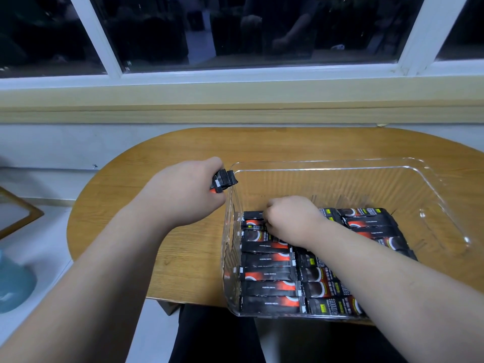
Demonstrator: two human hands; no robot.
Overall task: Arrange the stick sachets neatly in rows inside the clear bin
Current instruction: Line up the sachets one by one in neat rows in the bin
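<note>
Wooden table point(288, 142) carries the clear bin point(366, 179) at three o'clock, sachet rows point(272, 284) filling its six o'clock half. Right hand point(290, 216) curls knuckles-up on them, its grasp hidden. Left hand point(183, 192) grips a sachet bundle point(225, 179) at the bin's ten o'clock corner.

The clear bin point(432, 184), rectangular with ribbed transparent walls, stood on the worktop point(162, 231). The stick sachets point(269, 273) inside were black with a red-orange swoosh, some showing yellow-green labels. They lay flat on the floor, long sides left to right, stacked edge to edge in side-by-side columns across the near part of the bin. A small bundle point(224, 179) of the same sachets sat in the grip of the left hand point(188, 189), at the bin's far-left corner by the rim.
</note>
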